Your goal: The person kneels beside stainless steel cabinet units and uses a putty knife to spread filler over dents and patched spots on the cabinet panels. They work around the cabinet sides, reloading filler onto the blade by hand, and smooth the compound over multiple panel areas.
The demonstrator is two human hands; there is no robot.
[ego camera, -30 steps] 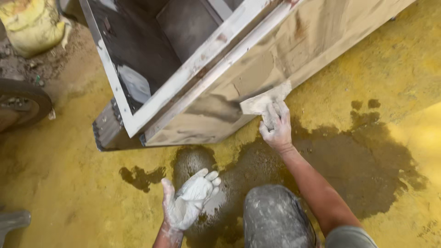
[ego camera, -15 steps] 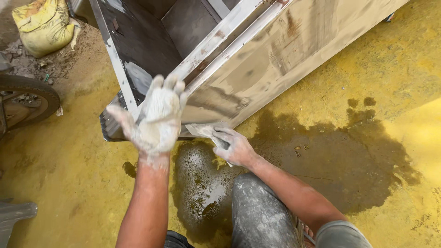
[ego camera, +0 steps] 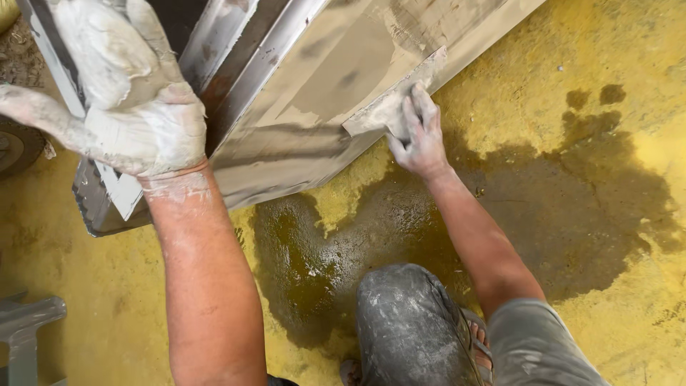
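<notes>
Scraper blade: a flat, putty-smeared scraper blade is lying against the slanted side panel of the cabinet, right of the scene's middle, its long edge running up towards the far right.
Right hand: the right hand is pressing on the blade's near end, its grip pinching the blade with fingers spread over the top.
Left hand: the left hand, caked in pale putty, is hovering at the far left in front of the cabinet's frame; its grip is spread, holding nothing.
Cabinet: the cabinet is lying tilted on the floor, its open inside facing up at the far left; what is in it cannot be told, as the left hand is covering most of the opening.
Panel coating: grey-beige putty is covering the panel in streaks, with a darker band running across it left of the blade.
Edges: the panel's lower edge is meeting the floor just near the right hand.
Floor: the yellow floor is showing a dark wet patch near and right of the right arm, with dry room beyond it at the far right.
Knee: a dusty grey knee is sitting at the near middle, between the two arms.
</notes>
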